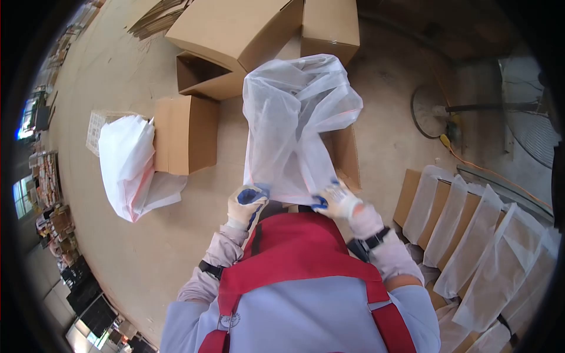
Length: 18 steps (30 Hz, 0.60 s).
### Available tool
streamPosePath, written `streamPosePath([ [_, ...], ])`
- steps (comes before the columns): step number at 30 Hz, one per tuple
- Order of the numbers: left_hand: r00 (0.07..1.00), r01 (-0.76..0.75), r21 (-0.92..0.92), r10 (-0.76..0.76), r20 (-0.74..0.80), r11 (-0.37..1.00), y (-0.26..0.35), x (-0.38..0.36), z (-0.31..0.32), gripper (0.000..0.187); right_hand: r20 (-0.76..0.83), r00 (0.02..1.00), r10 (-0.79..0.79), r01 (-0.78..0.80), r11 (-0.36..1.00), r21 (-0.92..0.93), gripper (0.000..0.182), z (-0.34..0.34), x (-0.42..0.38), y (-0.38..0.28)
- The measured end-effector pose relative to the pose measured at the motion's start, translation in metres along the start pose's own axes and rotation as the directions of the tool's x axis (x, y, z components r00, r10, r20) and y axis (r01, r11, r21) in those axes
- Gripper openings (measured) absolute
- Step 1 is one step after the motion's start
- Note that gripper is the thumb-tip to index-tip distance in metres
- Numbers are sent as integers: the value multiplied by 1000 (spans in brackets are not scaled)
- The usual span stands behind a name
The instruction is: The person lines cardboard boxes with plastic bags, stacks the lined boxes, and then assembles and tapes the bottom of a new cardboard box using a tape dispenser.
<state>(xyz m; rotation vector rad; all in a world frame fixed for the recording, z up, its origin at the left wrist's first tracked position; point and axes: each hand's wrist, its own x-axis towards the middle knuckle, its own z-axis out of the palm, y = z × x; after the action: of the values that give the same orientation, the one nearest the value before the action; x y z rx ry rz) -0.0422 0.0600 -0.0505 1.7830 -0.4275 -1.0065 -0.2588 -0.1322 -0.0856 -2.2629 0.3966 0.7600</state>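
Note:
A translucent white plastic bag (273,129) with thin red-orange lines lies bunched over an open cardboard box (344,153) in front of me. The box's right side shows; the bag hides most of the rest. My left hand (248,203), in a white glove with a blue palm, is closed on the bag's near left edge. At the near right edge, my right hand (336,200) wears a matching glove, slightly blurred. Its blue fingertips are curled onto the plastic beside the box's near corner.
Several cardboard boxes (235,29) stand ahead. To the left, a stack of white bags (126,159) rests against a smaller box (187,135). Boxes lined with plastic (465,235) stand in a row at right, near a fan (432,112) and an orange cord (471,169).

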Motion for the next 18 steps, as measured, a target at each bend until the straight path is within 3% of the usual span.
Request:
streamPosePath([
  [2,999,-53,-5,53,-4,999,-4,8,-6,18,30,981,191,-191,937,291,47,-16,-49,-19],
  [3,1000,12,-165,-16,-23,986,-16,10,-7,21,37,979,200,-202,938,282,47,-30,-70,-24],
  [4,996,74,-320,-88,-29,945,-27,10,-8,23,35,973,228,-219,869,444,45,-42,-88,-27],
  [5,996,77,-329,-89,-23,941,-36,11,-9,23,32,965,258,-227,773,593,44,-49,-98,-26],
  [7,981,188,-493,-191,45,850,-51,6,-9,26,-292,886,361,-99,762,639,48,-58,-96,-9],
  [8,986,166,-531,-150,74,831,-56,4,-7,26,-583,752,308,-24,896,443,51,-51,-80,13],
  [9,986,166,-531,-150,73,831,-54,1,-6,26,-583,752,308,-24,896,443,51,-61,-68,11],
  [10,985,170,-493,-145,89,853,-49,-1,-6,27,-431,770,470,-327,871,366,53,-71,-50,2],
  [11,984,178,-448,-143,110,876,-45,-3,-6,28,-285,715,639,-594,769,235,55,-74,-37,-6],
  [12,981,191,-446,-156,115,874,-42,-5,-6,30,-276,711,646,-597,763,247,55,-55,-23,0],
  [14,975,213,-395,-170,141,894,-53,-3,-8,30,-32,870,492,-489,869,77,49,0,7,29],
  [15,972,219,-347,-173,160,912,-56,1,-9,31,-33,868,495,-492,867,81,49,9,6,40],
  [17,961,257,-367,-195,197,894,-37,3,-7,29,-142,833,534,-496,836,234,45,18,-14,73],
  [18,945,308,-383,-231,233,871,-26,-1,-8,26,-203,700,685,-534,691,487,41,10,-42,71],
])
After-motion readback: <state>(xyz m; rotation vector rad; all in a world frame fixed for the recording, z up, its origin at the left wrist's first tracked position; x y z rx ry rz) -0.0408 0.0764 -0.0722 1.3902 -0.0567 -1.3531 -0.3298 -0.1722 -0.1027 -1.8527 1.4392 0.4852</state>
